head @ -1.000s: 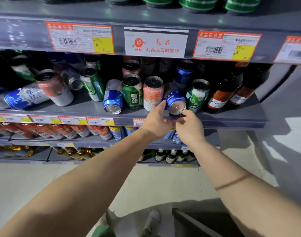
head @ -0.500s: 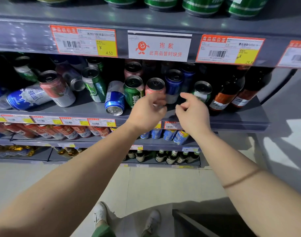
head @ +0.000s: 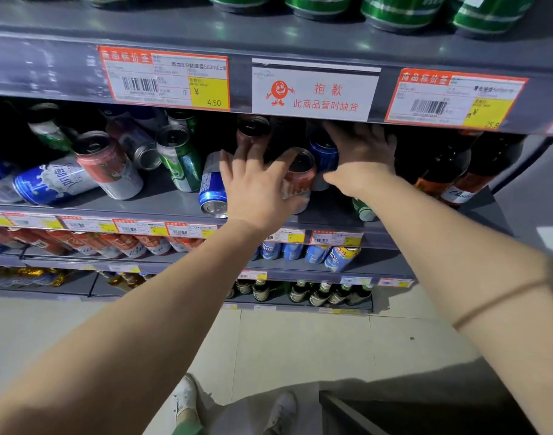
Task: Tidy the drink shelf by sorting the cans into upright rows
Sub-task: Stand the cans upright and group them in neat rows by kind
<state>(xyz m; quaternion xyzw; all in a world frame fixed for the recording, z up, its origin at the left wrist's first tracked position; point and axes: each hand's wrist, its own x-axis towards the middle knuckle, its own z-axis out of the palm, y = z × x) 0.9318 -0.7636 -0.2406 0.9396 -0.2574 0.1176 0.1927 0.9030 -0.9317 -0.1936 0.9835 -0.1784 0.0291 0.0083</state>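
On the grey middle shelf (head: 162, 205) stand and lie mixed drink cans. My left hand (head: 256, 186) is spread flat against the front of the cans in the middle, its fingertips touching an upright orange-red can (head: 300, 174). My right hand (head: 360, 155) reaches deeper in, fingers apart, beside an upright blue can (head: 323, 152) and over a green-white can (head: 363, 211) of which only the bottom shows. A blue can (head: 212, 196) lies on its side at the shelf edge. A green can (head: 182, 161) and a red can (head: 110, 164) lean to the left.
A blue-white can (head: 53, 182) lies on its side at the left, with a silver can (head: 140, 147) behind. Dark bottles (head: 441, 171) stand at the right. The shelf above (head: 312, 86) hangs low over my hands. Lower shelves hold cans and bottles.
Both hands have pushed further into the shelf. The left hand went from pinched near the orange-red can to spread flat; the right hand moved up and back past the blue can.
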